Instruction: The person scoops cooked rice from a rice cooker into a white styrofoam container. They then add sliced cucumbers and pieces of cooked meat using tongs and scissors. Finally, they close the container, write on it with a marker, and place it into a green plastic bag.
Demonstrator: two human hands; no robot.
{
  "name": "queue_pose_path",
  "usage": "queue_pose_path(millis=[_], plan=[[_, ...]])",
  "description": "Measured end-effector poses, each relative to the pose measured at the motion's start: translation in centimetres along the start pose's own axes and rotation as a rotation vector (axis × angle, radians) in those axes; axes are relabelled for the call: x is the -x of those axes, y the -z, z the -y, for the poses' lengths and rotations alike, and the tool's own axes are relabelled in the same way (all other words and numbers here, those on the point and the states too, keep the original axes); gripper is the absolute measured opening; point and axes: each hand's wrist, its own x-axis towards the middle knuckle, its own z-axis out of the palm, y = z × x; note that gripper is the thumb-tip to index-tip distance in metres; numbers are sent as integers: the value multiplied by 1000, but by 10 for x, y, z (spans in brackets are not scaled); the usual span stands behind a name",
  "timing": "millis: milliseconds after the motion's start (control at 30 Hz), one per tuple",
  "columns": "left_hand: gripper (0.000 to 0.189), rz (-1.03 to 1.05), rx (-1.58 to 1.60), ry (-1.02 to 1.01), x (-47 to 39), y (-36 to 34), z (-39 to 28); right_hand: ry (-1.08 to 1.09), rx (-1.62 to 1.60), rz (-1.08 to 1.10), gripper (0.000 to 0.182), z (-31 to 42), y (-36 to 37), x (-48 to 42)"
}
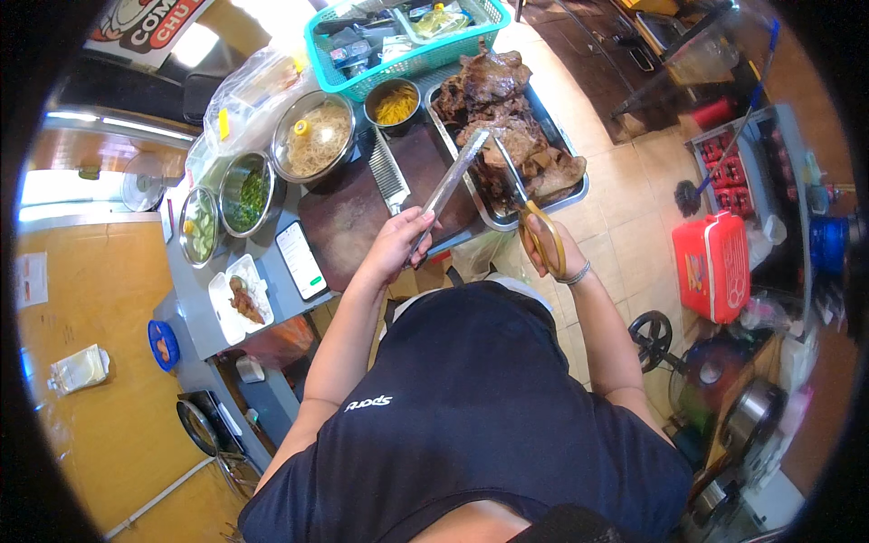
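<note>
Metal tongs [453,175] are in my left hand [399,239], their tips over the grilled meat [506,132] heaped in a steel tray [578,193]. My right hand [553,246] holds scissors [516,180] with yellowish handles, the blades pointing into the same meat. Whether the tongs or the blades grip a piece is not plain. Left of the tray lie a dark cutting board [339,224] and a cleaver-like blade [388,166] with a ridged surface. A small metal bowl of yellow shreds [396,105] stands behind them.
Lidded bowls of noodles [316,142] and sliced cucumber [199,227] and a bowl of chopped greens [251,197] stand leftward. A phone [301,261] lies near an open foam box [227,309]. A turquoise basket [407,64] stands at the back; a red cooler [711,268] is on the right.
</note>
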Motion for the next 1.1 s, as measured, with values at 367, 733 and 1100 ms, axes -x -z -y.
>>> queue_pose_path(millis=[367, 733, 1100], plan=[[28, 42, -66, -3, 2, -7, 0, 77, -137, -5, 58, 1, -1, -23], [26, -6, -78, -21, 25, 5, 18, 7, -214, -66, 59, 3, -16, -23], [27, -387, 130, -231, 159, 104, 70, -97, -156, -62, 74, 18, -55, -16]])
